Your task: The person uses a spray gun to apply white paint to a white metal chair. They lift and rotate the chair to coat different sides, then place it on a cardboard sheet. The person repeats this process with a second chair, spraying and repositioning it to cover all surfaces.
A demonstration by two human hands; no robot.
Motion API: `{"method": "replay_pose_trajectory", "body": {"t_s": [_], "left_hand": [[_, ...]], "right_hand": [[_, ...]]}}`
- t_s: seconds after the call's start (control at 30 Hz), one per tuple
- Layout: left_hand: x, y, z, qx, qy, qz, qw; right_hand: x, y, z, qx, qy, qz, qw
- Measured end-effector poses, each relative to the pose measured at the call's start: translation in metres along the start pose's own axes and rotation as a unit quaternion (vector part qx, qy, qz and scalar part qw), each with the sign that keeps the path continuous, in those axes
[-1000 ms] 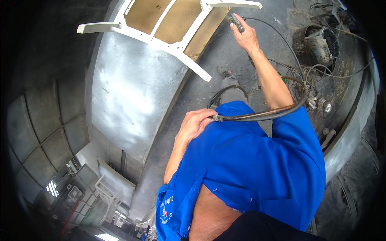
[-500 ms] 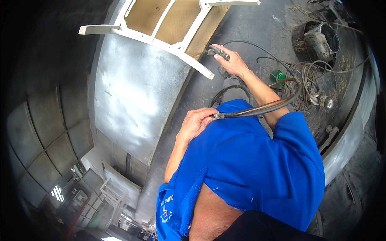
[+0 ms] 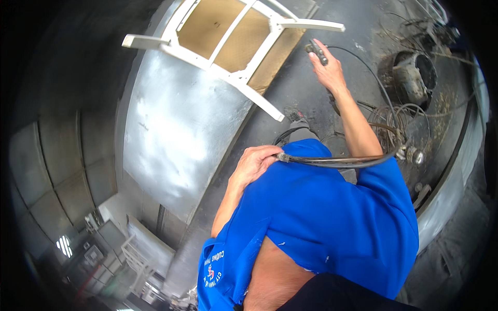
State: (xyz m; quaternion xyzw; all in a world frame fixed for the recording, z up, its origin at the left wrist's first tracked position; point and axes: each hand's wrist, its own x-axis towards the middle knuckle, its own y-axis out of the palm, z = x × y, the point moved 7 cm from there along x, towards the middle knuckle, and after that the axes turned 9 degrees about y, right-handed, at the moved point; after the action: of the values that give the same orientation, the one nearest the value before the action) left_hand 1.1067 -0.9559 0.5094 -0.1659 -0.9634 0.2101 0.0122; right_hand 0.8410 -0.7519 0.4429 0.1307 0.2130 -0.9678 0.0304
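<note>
My right hand, stretched forward, is closed round a dark spray gun with a thin hose running from it. The gun is in the air to the right of a white chair frame, apart from its legs. Against my blue shirt, my left hand grips a bundle of dark hoses near its taped end; the bundle loops right, past my right arm. The chair frame has its legs sticking out and a brown panel within it. Fingertips of the left hand are partly hidden.
Under the chair frame is a shiny grey metal sheet. A grimy bucket stands at the right, with tangled hoses and a metal cup on the floor nearer me. Another white frame stands at lower left.
My right hand has swung right and farther out with the spray gun, away from the chair frame's near leg. The left hand still grips the hoses. The view has shifted slightly.
</note>
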Motion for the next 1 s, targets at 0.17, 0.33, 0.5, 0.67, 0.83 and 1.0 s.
{"method": "replay_pose_trajectory", "body": {"t_s": [0.17, 0.33, 0.5, 0.67, 0.83, 1.0], "left_hand": [[-0.010, -0.007, 0.012, -0.027, -0.006, -0.006, 1.000], [-0.050, -0.031, 0.046, -0.043, 0.019, -0.028, 0.998], [-0.144, -0.068, 0.106, -0.076, 0.002, -0.060, 0.995], [-0.239, -0.104, 0.141, -0.076, 0.041, -0.086, 0.992], [-0.279, -0.121, 0.149, -0.107, 0.061, -0.072, 0.990], [-0.297, -0.133, 0.155, -0.110, 0.077, -0.067, 0.989]], "right_hand": [[-0.080, 0.038, 0.043, 0.003, -0.080, 0.112, 0.990], [-0.173, 0.118, 0.076, 0.007, -0.199, 0.226, 0.954], [-0.216, 0.217, 0.072, -0.091, -0.238, 0.169, 0.952], [-0.223, 0.277, 0.059, -0.138, -0.213, 0.031, 0.967], [-0.211, 0.307, 0.043, -0.213, -0.155, 0.002, 0.965], [-0.197, 0.317, 0.059, -0.269, -0.163, -0.026, 0.949]]}}
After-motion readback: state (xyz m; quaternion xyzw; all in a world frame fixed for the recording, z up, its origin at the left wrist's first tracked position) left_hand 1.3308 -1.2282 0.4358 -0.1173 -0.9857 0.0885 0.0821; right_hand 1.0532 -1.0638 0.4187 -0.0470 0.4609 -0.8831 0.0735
